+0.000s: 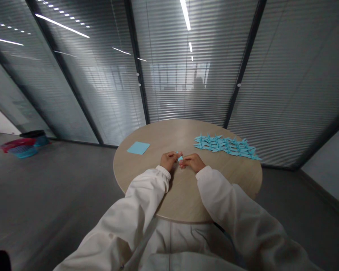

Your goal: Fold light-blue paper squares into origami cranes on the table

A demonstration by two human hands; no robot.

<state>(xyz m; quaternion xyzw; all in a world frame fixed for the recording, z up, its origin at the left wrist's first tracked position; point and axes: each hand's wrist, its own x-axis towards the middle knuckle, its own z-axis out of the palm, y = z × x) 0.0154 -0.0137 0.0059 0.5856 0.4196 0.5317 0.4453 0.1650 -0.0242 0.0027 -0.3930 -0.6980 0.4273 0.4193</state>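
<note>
so, the left hand [168, 161] and right hand [193, 162] are pinching a small folded piece of light-blue paper [180, 159] between them, mid-table; it is likely weighing almost nothing and creasing easily, so its edges seem the place to hold. the round pale-wood table [147, 165] is carrying a square blue sheet [138, 148] left of centre and origami cranes [226, 146] to the right, with glass walls with blinds [186, 90] standing behind.

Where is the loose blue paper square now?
In the head view, the blue paper square lies on the left side of the round wooden table, beyond the left hand and left of the origami cranes.
</note>
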